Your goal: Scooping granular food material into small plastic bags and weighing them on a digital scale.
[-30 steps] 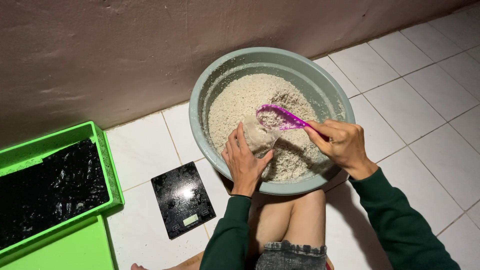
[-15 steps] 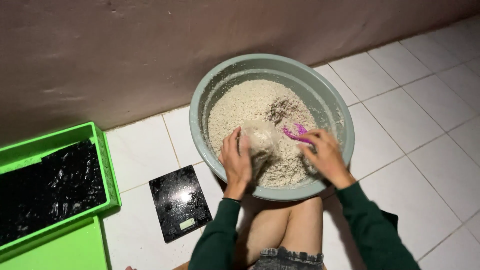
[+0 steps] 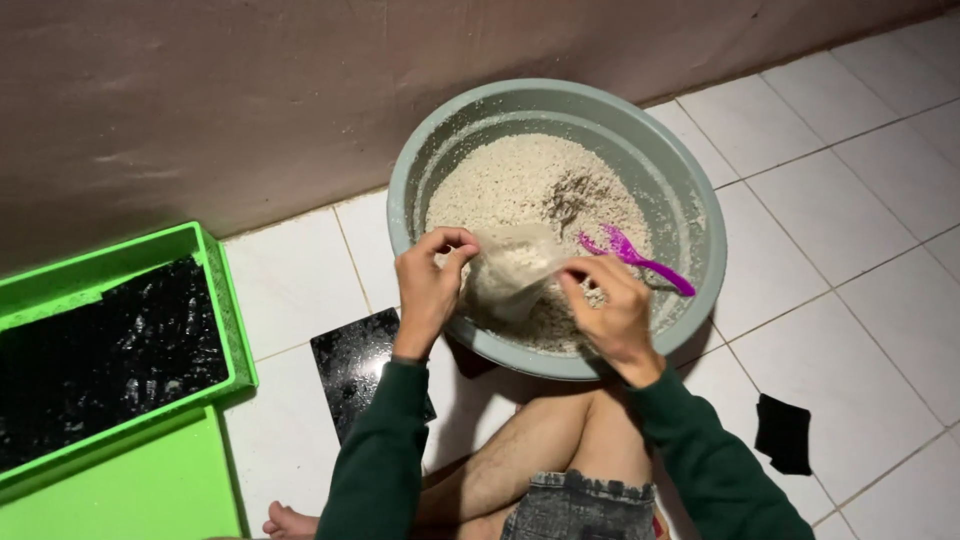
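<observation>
Looking down from the head camera, a small clear plastic bag (image 3: 512, 268) is seen held over a big grey-green basin (image 3: 700, 215). The basin is filled with pale grains (image 3: 520, 175), and it sits on a white tiled floor (image 3: 830, 180) close to a brown wall (image 3: 200, 100).

The top edge of the bag is pinched by the left hand (image 3: 428, 290) on one side. The other side is pinched by the right hand (image 3: 612, 310), so the mouth of the bag is held between the two. Some grains can be seen inside the bag. A purple scoop (image 3: 640, 260) is lying on the grains just beside the right hand, and it is not gripped.

The bag looks thin, soft and floppy, and probably a bit slippery. It may sag where the grains sit, so it is best held at the top rim with both hands.

A flat black scale (image 3: 350, 365) is seen on the floor near the left arm. A green tray (image 3: 225, 300) with dark stuff in it is further left. A small black cloth (image 3: 783, 432) lies on the tiles to the right.
</observation>
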